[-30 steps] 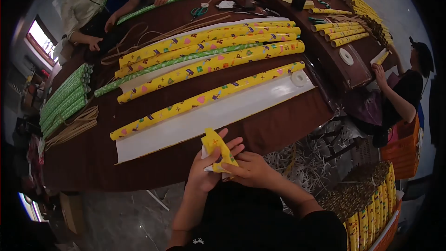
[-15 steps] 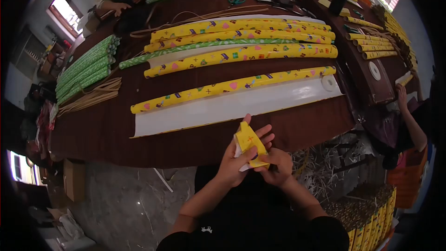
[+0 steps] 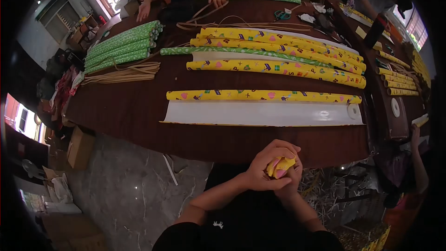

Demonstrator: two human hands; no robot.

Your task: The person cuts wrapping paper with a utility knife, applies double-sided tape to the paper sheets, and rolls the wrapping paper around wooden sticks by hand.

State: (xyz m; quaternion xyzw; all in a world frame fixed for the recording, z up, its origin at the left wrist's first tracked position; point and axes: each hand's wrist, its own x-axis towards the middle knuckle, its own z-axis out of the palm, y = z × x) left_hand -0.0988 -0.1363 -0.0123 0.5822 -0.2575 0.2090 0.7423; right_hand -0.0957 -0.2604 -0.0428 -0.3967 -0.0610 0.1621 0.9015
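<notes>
While the left hand (image 3: pixel 261 171) curled closed around a crumpled yellow paper (image 3: pixel 280 166), the right hand (image 3: pixel 294 179) gripped it too, from its four o'clock side.

Probably a workshop: stacked green rolls (image 3: pixel 121 46)

The crumpled paper (image 3: pixel 281 167) at the near edge of the table (image 3: pixel 125 107) is yellow with pink patches. The table is dark reddish brown. Parallel to its near edge, the partly rolled sheet (image 3: pixel 260 95) is yellow outside, printed with pink, blue and other coloured motifs, and plain white inside. By the left edge, the bundled rolls (image 3: pixel 123 44) are green with a white pattern; the flat strips (image 3: pixel 125 74) are plain tan. Toward the far edge, the scissors (image 3: pixel 282 15) have teal handles.
</notes>
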